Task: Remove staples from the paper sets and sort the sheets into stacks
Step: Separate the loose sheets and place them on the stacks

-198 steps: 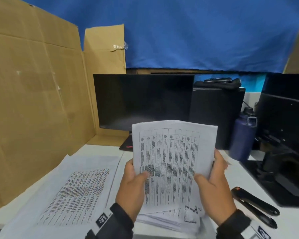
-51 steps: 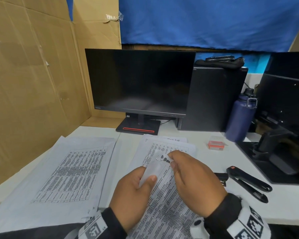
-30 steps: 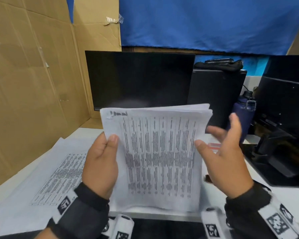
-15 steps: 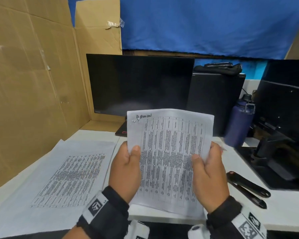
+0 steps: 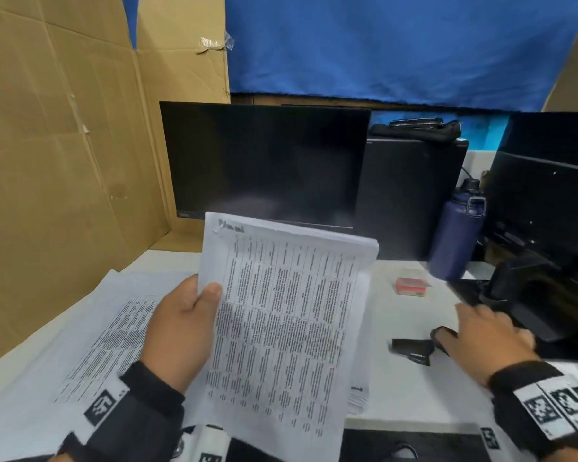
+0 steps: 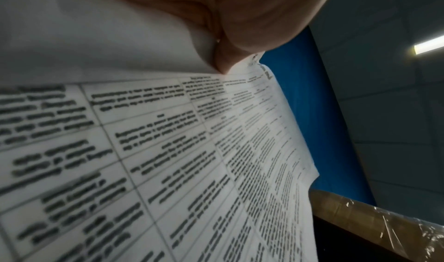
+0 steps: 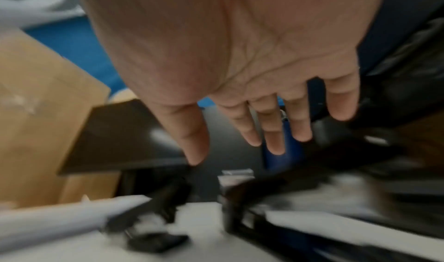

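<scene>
My left hand (image 5: 204,295) grips a stapled paper set (image 5: 287,311) by its left edge and holds it upright and tilted above the desk. A staple sits in its top left corner (image 5: 219,228). In the left wrist view the thumb (image 6: 223,61) pinches the printed sheets (image 6: 168,152). My right hand (image 5: 454,323) is off the paper, fingers straight and spread, low over the desk at the right. It hovers over a long black stapler (image 5: 442,333), beside a small black staple remover (image 5: 411,350). The right wrist view is blurred; the right hand (image 7: 230,152) holds nothing above the black staple remover (image 7: 156,241).
A stack of loose printed sheets (image 5: 97,328) lies on the desk at the left, another stack (image 5: 357,395) under the held set. A red staple box (image 5: 411,286), a blue bottle (image 5: 454,235), a monitor (image 5: 264,161) and a cardboard wall (image 5: 47,161) ring the desk.
My right hand let go of the paper's right edge and swung right and down to the black tools. The left hand now holds the set alone, tilted to the right.
</scene>
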Demonstrator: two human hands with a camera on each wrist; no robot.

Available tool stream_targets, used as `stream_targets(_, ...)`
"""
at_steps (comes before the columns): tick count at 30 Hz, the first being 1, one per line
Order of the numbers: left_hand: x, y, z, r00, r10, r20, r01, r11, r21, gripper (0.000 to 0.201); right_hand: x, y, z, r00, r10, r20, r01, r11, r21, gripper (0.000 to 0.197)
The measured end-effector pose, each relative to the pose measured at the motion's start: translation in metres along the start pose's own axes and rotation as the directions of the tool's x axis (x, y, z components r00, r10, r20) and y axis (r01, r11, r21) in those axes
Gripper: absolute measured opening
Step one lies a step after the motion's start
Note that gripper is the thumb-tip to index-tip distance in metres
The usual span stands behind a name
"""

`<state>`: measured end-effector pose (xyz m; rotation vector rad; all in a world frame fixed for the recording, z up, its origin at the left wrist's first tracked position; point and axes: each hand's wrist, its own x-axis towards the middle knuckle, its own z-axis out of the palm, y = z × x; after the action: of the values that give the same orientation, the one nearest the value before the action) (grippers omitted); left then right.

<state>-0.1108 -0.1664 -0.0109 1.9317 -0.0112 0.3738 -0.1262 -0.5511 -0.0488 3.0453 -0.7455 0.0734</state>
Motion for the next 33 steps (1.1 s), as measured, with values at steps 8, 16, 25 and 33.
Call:
stream_targets(8, -0.013, -0.017, 0.010, 0.981, 0.015, 0.193, -0.050, 0.983, 0.176, 0.031, 0.015, 0.032, 0.035, 0.990, 0.084, 0.116, -0.104, 0.978, 0.180, 0.026)
stream_targets(16, -0.031, -0.028, 0.032, 0.938, 0.106, 0.329, -0.239, 0.886, 0.397, 0.034, -0.044, -0.052, -0.036, 0.915, 0.093, -0.393, 0.323, 0.418, 0.849, 0.041)
stream_targets(25, -0.058, -0.022, 0.047, 0.917, 0.171, 0.359, -0.346, 0.789, 0.508, 0.030, -0.103, -0.140, -0.036, 0.888, 0.193, -0.418, 0.422, 0.020, 0.906, 0.057)
stream_targets(33, -0.065, -0.020, 0.052, 0.906, 0.161, 0.392, -0.351, 0.804, 0.480, 0.032, -0.108, -0.154, -0.023, 0.868, 0.293, -0.401, 0.430, -0.040, 0.902, 0.077)
